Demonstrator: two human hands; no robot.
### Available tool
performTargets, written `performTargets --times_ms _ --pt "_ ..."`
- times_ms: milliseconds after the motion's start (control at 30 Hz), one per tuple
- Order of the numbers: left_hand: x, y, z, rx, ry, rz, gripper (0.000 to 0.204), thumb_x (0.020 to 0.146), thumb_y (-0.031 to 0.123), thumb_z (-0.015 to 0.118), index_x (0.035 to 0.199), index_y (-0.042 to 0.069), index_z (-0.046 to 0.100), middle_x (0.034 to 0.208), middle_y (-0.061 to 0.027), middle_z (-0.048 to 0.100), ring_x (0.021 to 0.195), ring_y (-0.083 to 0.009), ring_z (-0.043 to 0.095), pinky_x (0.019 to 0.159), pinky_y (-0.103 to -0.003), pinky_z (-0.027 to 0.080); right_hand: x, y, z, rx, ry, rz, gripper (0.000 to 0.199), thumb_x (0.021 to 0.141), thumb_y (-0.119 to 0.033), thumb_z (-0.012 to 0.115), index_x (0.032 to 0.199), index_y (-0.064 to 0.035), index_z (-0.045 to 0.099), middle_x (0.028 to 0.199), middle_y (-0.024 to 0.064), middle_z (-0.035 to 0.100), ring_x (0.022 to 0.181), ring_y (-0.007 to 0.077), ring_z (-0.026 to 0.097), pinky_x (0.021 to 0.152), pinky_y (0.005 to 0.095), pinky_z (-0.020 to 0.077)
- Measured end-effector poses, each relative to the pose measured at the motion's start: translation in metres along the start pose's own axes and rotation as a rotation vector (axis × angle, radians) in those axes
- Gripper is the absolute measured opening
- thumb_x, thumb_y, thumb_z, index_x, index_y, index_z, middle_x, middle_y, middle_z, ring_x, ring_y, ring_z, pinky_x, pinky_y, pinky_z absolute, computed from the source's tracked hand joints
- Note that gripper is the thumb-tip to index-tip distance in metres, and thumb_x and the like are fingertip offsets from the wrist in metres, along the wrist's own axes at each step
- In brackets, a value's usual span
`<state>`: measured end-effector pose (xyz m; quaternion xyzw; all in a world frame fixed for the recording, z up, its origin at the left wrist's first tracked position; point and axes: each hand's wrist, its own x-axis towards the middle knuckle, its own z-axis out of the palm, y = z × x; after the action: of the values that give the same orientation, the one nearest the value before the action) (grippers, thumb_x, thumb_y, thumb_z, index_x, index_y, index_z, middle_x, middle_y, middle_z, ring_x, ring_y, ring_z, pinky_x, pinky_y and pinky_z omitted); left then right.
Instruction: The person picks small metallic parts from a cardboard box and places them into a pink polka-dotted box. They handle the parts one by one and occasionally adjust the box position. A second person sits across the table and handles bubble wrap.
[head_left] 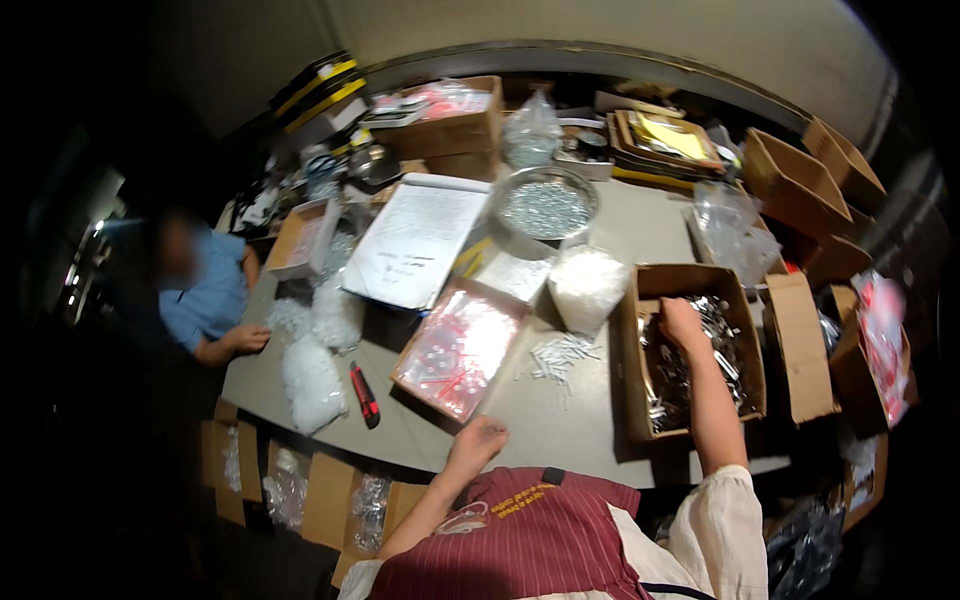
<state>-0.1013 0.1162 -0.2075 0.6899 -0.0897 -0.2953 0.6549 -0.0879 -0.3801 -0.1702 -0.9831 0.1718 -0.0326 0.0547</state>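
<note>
Matt cardboard box (640, 330) holds glossy, seemingly metal parts (715, 350); clear shiny plastic bags (460, 345) nearby.

A small packing workshop — the grey worktop (560, 420) is crowded with open cardboard boxes (800, 180), a metal bowl of screws (546, 205), bags of small parts (312, 380) — another worker (205, 290) seated alongside.

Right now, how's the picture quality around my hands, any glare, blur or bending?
Head view: fisheye bends the grey table edge and blackens the corners; the right hand in the cardboard box of shiny metal parts is well lit, with glints there; the left hand at the near edge is slightly soft.
</note>
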Motion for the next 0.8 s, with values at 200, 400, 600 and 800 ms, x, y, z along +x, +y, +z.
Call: performTargets --times_ms 200,400,600,800 --pt "-0.004 0.001 0.002 0.197 0.019 0.056 0.022 0.092 0.012 0.072 0.11 0.001 0.065 0.101 -0.0049 0.07 0.095 -0.0129 0.066 0.084 -0.028 0.054 0.003 0.002 0.008 -0.03 0.01 0.082 0.021 0.083 -0.012 0.065 0.103 -0.0065 0.07 0.101 0.0221 0.072 0.098 0.0418 0.069 0.082 0.0528 0.0559" --pt "-0.002 -0.003 0.003 0.178 -0.009 0.102 0.019 0.094 0.01 0.07 0.11 0.001 0.063 0.103 -0.0037 0.067 0.098 -0.0111 0.063 0.088 -0.028 0.053 0.002 0.023 0.0 -0.092 0.009 0.08 0.015 0.083 -0.012 0.064 0.093 -0.0033 0.071 0.094 0.0237 0.071 0.091 0.0444 0.069 0.078 0.0536 0.0557" --pt "-0.007 0.013 0.009 0.26 0.087 0.102 0.019 0.089 0.009 0.072 0.105 0.002 0.064 0.098 -0.0053 0.072 0.094 -0.0143 0.069 0.086 -0.031 0.055 -0.044 0.001 -0.084 0.242 0.454 -0.061 0.023 0.083 -0.015 0.076 0.097 0.0013 0.068 0.085 0.0229 0.069 0.079 0.0427 0.066 0.073 0.0439 0.054" --pt "-0.001 0.046 0.022 0.335 -0.016 0.28 0.021 0.088 0.011 0.074 0.104 0.005 0.063 0.1 -0.0084 0.071 0.098 -0.02 0.07 0.088 -0.033 0.054 -0.11 -0.142 -0.128 1.02 -0.142 -0.107 0.013 0.089 -0.007 0.075 0.087 0.0023 0.065 0.071 0.0019 0.064 0.063 0.0075 0.059 0.056 0.0243 0.0467"
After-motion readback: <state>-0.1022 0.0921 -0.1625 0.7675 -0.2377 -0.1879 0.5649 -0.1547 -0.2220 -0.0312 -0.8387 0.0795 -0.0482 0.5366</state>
